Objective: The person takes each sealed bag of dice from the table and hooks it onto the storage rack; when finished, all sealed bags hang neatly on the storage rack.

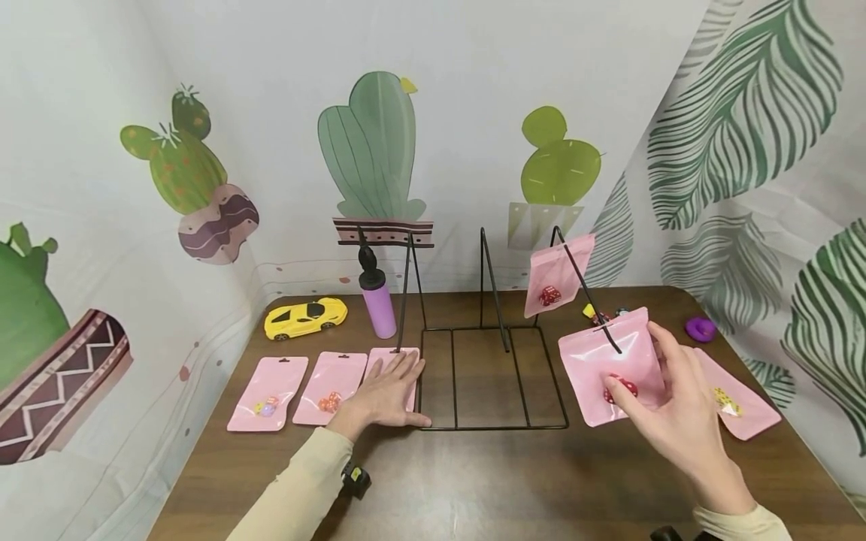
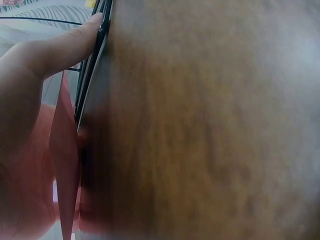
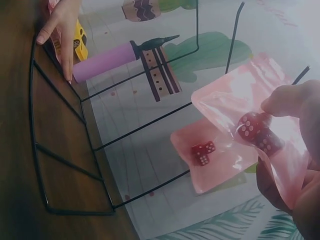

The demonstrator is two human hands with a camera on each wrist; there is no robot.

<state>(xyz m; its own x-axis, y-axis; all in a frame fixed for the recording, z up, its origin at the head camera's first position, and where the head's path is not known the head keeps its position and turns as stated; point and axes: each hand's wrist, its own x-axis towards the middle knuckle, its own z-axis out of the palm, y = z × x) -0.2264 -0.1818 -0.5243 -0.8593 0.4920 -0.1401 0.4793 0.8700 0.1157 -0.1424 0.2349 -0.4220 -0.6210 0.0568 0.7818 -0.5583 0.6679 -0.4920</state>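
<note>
On the wire rack [image 1: 487,330] one pink bag [image 1: 556,274] already hangs; the right hand [image 1: 676,409] pinches a second bag [image 1: 605,364] (dice inside) at its hook, the left hand [image 1: 386,391] presses flat, three bags [image 1: 267,393] remain on the surface [image 1: 473,481].

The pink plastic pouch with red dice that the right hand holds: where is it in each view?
Head: pink plastic pouch with red dice, right of centre, on the rack's prong.
Left wrist: not in it.
Right wrist: right side, pinched by fingers.
Shared landmark: black wire rack.
</note>
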